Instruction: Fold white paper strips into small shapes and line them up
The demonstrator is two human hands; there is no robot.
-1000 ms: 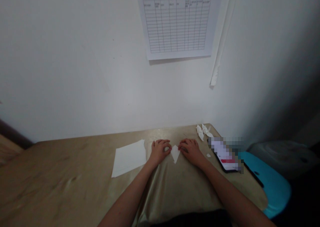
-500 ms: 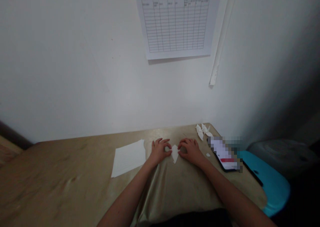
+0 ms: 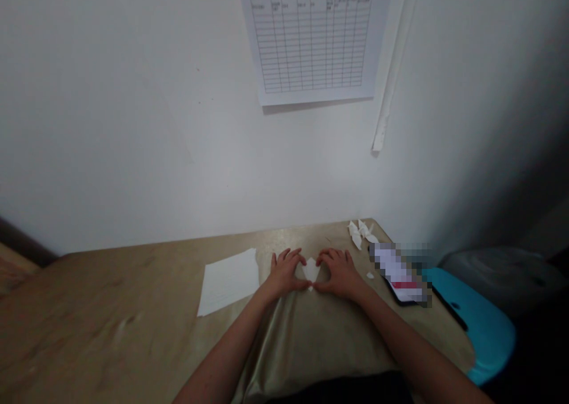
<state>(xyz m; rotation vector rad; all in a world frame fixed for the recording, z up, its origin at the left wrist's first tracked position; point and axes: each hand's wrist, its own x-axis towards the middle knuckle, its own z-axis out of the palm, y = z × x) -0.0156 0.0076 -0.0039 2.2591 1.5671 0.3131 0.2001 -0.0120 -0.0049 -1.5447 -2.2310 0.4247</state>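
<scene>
A small white folded paper (image 3: 311, 271), kite-shaped, lies on the table between my two hands. My left hand (image 3: 284, 271) holds its left side, with the index finger at the upper edge and the thumb by the lower tip. From the other side my right hand (image 3: 340, 272) holds it the same way, and the two thumbs nearly meet over the lower tip. The remaining fingers of both hands are curved and raised a little. Parts of the paper's lower end are hidden under the thumbs.
White paper sheets (image 3: 229, 282) lie left of my hands. Several folded white paper pieces (image 3: 355, 235) sit at the table's back right corner, near a phone (image 3: 400, 279) and a small white scrap (image 3: 370, 275). A blue stool (image 3: 489, 327) stands beyond the right edge. The wall rises behind.
Both thumbs have slid down from the paper's side corners toward its lower tip and closer together. The index fingers now rest higher along the edges.
</scene>
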